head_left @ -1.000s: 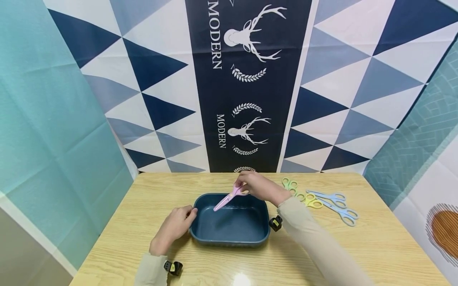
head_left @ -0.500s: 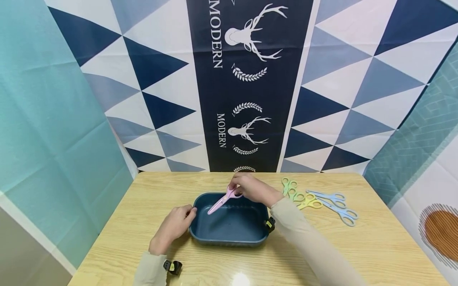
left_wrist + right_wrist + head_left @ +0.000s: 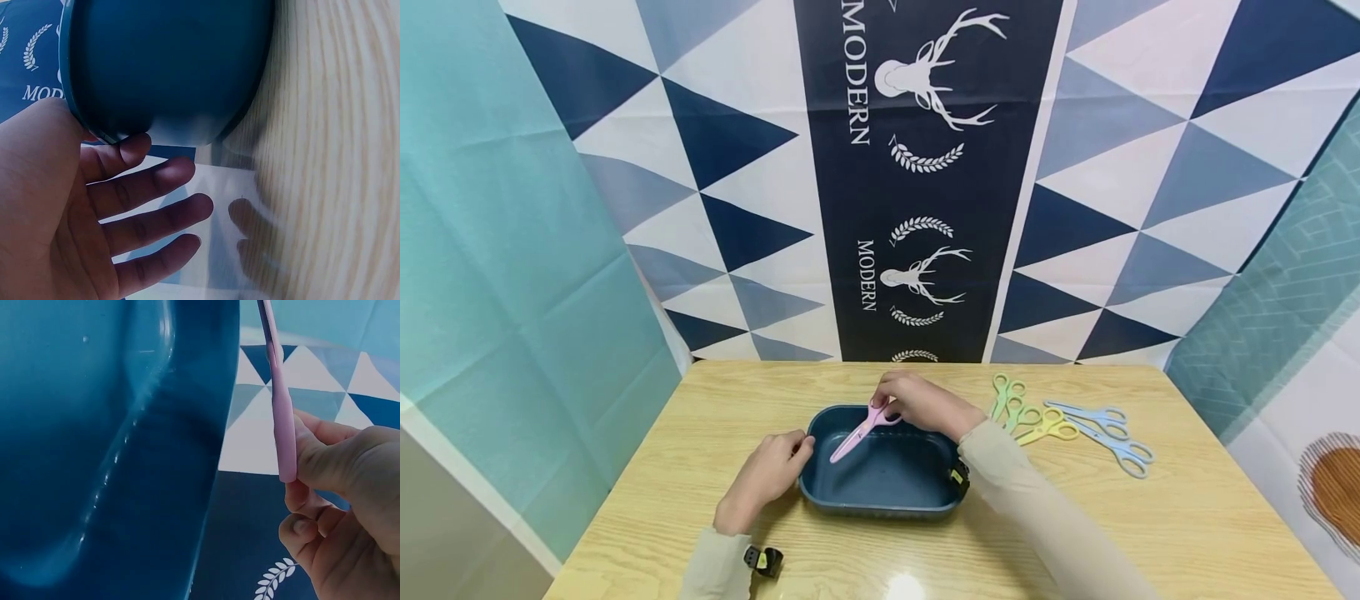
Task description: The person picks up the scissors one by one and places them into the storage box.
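Observation:
A dark blue plastic basin [image 3: 887, 509] with rounded corners stands on the table; no object is seen lying in it. My left hand [image 3: 767, 471] holds its left rim, pinched between thumb and index finger. The other fingers spread beside the outer wall in the left wrist view. With thumb and fingertips, my right hand [image 3: 928, 407] pinches a pair of pink scissors [image 3: 859, 435] by the handle loops. The scissors hang tilted above the basin, blades together, tip pointing down and left. Seen edge-on in the right wrist view, the pink handle [image 3: 284, 428] is beside the basin's rim.
Right of the basin lie two green scissors [image 3: 1005, 395], yellow scissors [image 3: 1049, 426] and two blue scissors [image 3: 1122, 451], close together and partly overlapping. The wooden table [image 3: 655, 467] ends at a patterned cloth [image 3: 917, 167] behind. A black wrist camera [image 3: 763, 561] sits on the left wrist.
My right hand has shifted a little left and down, bringing the pink scissors lower over the basin. The left hand has stayed at the rim.

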Tool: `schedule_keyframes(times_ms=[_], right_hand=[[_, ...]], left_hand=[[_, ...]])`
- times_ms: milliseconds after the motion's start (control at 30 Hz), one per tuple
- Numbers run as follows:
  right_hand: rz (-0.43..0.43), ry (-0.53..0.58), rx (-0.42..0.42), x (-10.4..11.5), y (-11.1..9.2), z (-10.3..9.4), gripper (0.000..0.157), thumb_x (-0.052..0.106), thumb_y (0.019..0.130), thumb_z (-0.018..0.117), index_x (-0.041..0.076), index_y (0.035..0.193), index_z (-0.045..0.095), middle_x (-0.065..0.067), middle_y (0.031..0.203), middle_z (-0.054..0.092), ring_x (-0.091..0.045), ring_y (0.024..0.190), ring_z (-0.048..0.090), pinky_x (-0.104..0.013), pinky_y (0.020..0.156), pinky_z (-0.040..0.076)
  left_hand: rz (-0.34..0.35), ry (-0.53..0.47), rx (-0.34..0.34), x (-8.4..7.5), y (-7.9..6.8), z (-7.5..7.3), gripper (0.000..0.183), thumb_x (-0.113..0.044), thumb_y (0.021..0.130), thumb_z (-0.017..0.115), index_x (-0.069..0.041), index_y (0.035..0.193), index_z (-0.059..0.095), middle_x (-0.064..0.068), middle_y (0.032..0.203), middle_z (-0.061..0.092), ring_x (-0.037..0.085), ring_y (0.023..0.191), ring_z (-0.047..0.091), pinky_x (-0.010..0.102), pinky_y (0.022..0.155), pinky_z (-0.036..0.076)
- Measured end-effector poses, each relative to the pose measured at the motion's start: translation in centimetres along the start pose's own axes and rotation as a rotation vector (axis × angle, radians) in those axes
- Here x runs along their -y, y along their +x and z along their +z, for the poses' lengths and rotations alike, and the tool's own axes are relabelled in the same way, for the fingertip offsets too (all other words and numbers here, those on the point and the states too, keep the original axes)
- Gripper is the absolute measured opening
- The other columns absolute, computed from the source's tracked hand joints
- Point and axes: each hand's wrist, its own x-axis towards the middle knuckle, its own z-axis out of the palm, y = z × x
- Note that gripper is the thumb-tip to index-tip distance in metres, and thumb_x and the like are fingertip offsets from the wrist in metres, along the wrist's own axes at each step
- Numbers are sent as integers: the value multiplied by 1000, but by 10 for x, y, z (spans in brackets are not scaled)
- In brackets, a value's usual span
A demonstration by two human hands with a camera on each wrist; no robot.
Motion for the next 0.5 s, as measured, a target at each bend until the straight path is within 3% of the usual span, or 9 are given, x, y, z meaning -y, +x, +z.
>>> schedule_keyframes(times_ms=[500], right_hand=[[9, 8, 37, 4, 3, 13, 14, -1, 92, 72, 8, 102, 77, -2, 100, 69, -14, 94, 64, -30, 91, 55]], left_hand=[[-2, 1, -11, -1, -3, 3, 36, -25, 107, 53, -19, 72, 52, -6, 61, 43, 8, 54, 44, 24, 54, 36]])
